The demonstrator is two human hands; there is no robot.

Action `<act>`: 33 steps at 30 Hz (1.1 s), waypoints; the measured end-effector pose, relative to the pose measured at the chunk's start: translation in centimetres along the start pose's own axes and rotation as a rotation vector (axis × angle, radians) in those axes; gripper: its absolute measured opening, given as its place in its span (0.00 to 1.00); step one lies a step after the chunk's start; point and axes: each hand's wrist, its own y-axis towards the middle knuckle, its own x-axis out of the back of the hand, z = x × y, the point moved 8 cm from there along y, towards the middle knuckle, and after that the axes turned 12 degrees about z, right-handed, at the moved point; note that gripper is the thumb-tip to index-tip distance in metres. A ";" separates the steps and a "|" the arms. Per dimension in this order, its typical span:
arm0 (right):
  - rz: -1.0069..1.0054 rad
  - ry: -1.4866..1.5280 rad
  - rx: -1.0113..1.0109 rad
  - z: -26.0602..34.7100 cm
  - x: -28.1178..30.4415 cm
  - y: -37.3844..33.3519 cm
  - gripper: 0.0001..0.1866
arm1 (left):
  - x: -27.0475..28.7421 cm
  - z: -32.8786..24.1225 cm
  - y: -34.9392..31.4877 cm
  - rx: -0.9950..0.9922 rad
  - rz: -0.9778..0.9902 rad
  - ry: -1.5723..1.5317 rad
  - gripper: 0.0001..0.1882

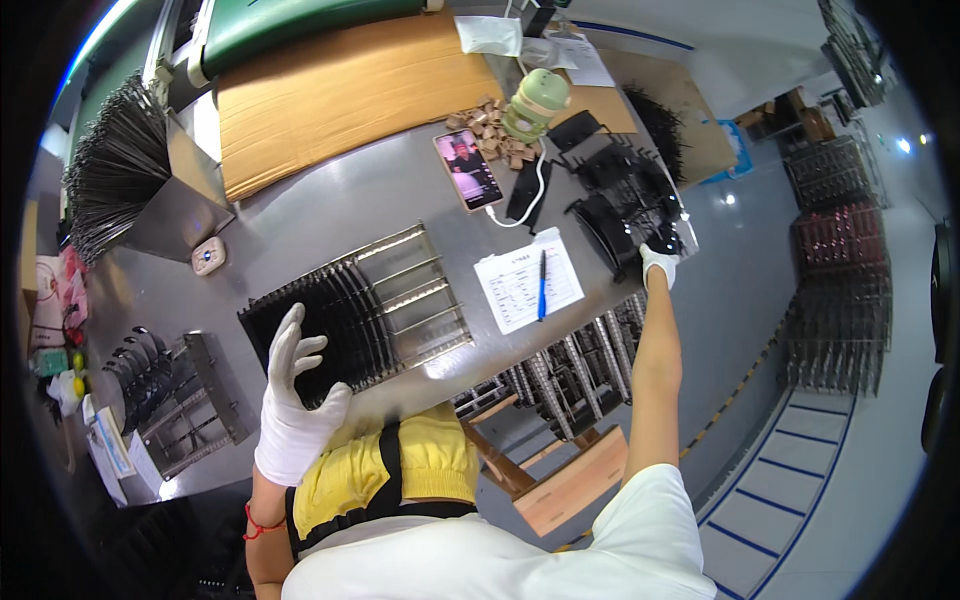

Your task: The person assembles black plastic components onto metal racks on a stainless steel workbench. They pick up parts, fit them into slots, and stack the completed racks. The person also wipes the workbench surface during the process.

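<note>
My left hand (298, 395), in a white glove, hovers over the near-left part of a metal rack (425, 300) lying on the steel table. Its fingers are apart and nothing is in them. A close row of curved black strips (335, 325) fills the rack's left part; its right part shows bare crossbars. My right arm stretches to the table's right edge. There my gloved right hand (658, 264) is closed at a curved black part (604, 232) beside a heap of black parts (635, 185). Its fingertips are partly hidden.
A printed sheet (510, 290) with a blue pen (542, 290) lies right of the rack. Behind are a phone (468, 170) on a white cable, a green bottle (537, 105) and cardboard (350, 100). A second rack (190, 410) lies left; a wooden stool (570, 480) stands below.
</note>
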 end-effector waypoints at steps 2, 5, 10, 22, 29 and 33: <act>-0.070 -0.071 -0.037 1.1 0.5 -1.6 0.49 | -0.3 0.3 0.0 0.049 0.000 -0.017 0.46; -0.174 -0.057 -0.064 2.1 1.5 -2.3 0.45 | -1.2 0.2 0.3 0.036 0.007 -0.045 0.45; -0.262 0.162 0.018 2.7 3.7 -2.3 0.33 | -1.2 -0.1 0.5 0.014 -0.032 -0.047 0.45; 0.836 0.668 0.817 15.3 -2.0 -39.7 0.25 | -2.8 -0.1 7.9 -0.120 -0.068 -1.052 0.42; -0.374 -0.195 1.815 15.6 -2.4 -61.0 0.27 | 1.8 2.1 5.3 0.059 -0.314 -0.530 0.39; 0.524 -0.032 1.528 16.2 -4.5 -53.9 0.35 | 9.1 3.5 0.9 -0.419 -0.381 -1.528 0.32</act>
